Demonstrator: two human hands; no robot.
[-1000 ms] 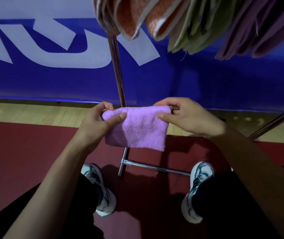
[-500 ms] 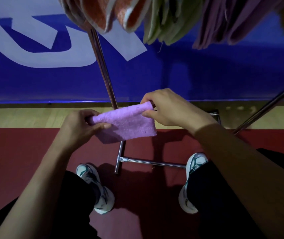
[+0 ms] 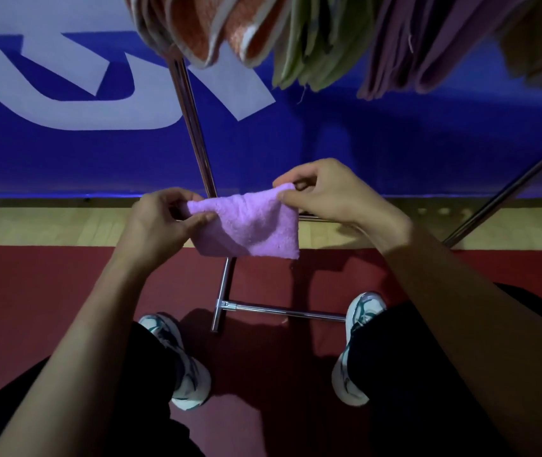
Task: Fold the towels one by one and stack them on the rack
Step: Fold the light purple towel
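Mid-frame, left hand (image 3: 160, 222) and right hand (image 3: 325, 192) pinch the folded towel (image 3: 253, 225); next, probably lift it to the rack (image 3: 193, 127).

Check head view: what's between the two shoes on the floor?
Between the left shoe and right shoe: the rack's chrome base bar on red mat.

Lilac towel (image 3: 256, 225): fuzzy terry cloth, matt. Rack (image 3: 193, 127) tubes: shiny chrome metal. Floor (image 3: 48, 291): matt red mat w/ pale wood strip.
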